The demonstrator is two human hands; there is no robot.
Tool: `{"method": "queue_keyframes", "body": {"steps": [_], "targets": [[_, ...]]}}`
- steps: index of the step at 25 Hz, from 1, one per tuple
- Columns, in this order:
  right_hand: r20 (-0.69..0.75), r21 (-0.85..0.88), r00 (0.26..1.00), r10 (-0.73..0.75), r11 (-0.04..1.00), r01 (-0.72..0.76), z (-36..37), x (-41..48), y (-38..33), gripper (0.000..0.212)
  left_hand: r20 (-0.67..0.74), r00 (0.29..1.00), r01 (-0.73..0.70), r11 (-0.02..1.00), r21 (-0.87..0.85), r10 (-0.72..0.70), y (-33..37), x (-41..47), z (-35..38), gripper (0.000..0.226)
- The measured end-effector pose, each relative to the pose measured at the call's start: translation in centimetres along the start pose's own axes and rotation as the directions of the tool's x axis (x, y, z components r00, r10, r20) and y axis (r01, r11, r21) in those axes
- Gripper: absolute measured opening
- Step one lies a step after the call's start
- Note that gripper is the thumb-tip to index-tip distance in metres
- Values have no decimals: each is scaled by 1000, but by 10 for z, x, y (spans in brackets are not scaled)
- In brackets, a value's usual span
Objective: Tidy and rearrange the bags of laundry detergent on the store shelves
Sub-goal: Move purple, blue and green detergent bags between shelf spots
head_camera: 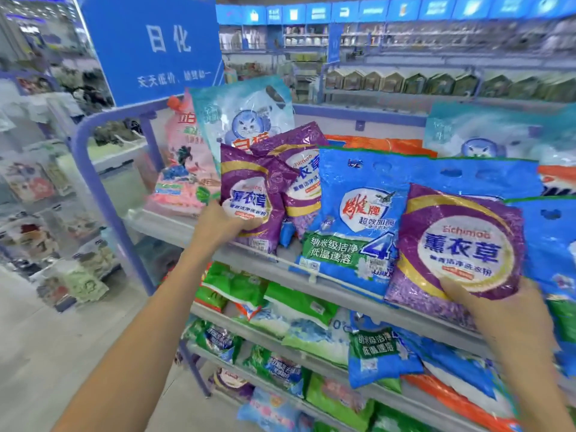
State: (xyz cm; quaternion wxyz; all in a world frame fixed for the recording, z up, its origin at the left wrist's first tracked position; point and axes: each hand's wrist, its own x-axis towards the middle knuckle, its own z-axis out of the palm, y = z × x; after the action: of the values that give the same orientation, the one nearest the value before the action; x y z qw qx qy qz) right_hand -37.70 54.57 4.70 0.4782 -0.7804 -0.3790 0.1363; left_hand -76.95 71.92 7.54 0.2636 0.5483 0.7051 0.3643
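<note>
Left hand (222, 224) gripping purple bag's (249, 188) base, right hand (506, 311) seemingly likewise

A: Floor?
B: Pale grey floor (46, 353), smooth, lower left.
A: Overhead?
B: Big blue sign (149, 48) w/ white chars, upper left. Row of blue header panels (374, 9) across the top at the back.
A: Furniture?
B: Near shelf frame (81, 141) = lilac tube, rounded corner. Back shelving (436, 51) is stocked, prob. bottles, too blurry to tell. Light's bright & even.

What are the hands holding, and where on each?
Left hand grips the leftmost purple bag at its lower edge; right hand holds the rightmost purple bag by its bottom edge.
</note>
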Motion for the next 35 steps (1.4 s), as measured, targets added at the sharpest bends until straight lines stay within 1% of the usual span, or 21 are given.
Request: {"method": "queue_keyframes", "body": {"steps": [1,2,3,5,6,7,9,11,13,14,15,17,18,20,23,24,26,27,30,33,35], "targets": [[-6,15,1000,-25,1000,25,0,0,-1,97,13,1000,6,1000,-12,-6,0,3,-1,68],[-9,62,998,-58,996,58,-1,-1,-4,89,32,999,10,999,-53,-9,0,6,-4,55],[-13,110,997,-82,990,83,-2,-3,-7,76,51,999,5,994,-111,1,-2,10,-6,47],[-35,241,993,-114,963,119,-4,-5,-18,47,70,997,-10,975,-221,26,-2,11,-9,39],[-36,316,991,-131,939,136,-5,-6,-24,39,67,997,-29,962,-271,49,2,9,-10,37],[-41,386,988,-150,909,154,-6,-7,-30,36,38,996,-68,945,-319,84,7,5,-10,36],[-45,527,991,-128,839,132,-4,-3,-35,35,-42,987,-158,887,-434,155,25,-3,-14,30],[25,675,997,-71,737,36,-5,1,-37,37,-117,975,-222,792,-569,188,45,-14,-22,27],[116,761,993,-8,643,-83,-7,-4,-35,38,-128,976,-217,731,-647,177,57,-23,-22,30],[143,779,990,15,615,-122,-9,-10,-33,36,-81,978,-200,729,-655,195,63,-29,-19,34],[159,783,987,35,605,-147,-12,-17,-30,34,2,975,-167,734,-658,223,68,-39,-10,35],[182,774,982,56,607,-178,-21,-31,-20,33,180,936,-124,762,-636,303,75,-65,15,32],[188,773,980,63,606,-188,-28,-39,-14,33,237,913,-128,785,-606,332,79,-81,29,32],[174,775,980,93,601,-195,-47,-50,2,37,265,885,-182,809,-559,382,86,-113,53,28],[138,790,978,156,578,-204,-85,-62,30,41,297,892,-134,827,-547,341,95,-152,87,23],[127,791,975,182,575,-210,-100,-67,41,42,309,890,-130,836,-533,335,101,-167,97,29],[97,796,971,220,569,-208,-140,-78,65,42,342,870,-152,852,-501,356,118,-206,121,52],[81,802,969,232,563,-202,-162,-83,76,40,355,861,-155,853,-498,363,129,-227,131,56],[-15,814,964,266,563,-142,-235,-103,111,39,417,823,-109,829,-549,385,162,-294,169,47],[-124,798,938,322,594,-99,-306,-120,152,38,496,766,-51,808,-588,409,193,-366,212,48],[-179,786,920,348,613,-79,-353,-133,180,34,578,708,56,784,-618,405,212,-413,239,32]]}}
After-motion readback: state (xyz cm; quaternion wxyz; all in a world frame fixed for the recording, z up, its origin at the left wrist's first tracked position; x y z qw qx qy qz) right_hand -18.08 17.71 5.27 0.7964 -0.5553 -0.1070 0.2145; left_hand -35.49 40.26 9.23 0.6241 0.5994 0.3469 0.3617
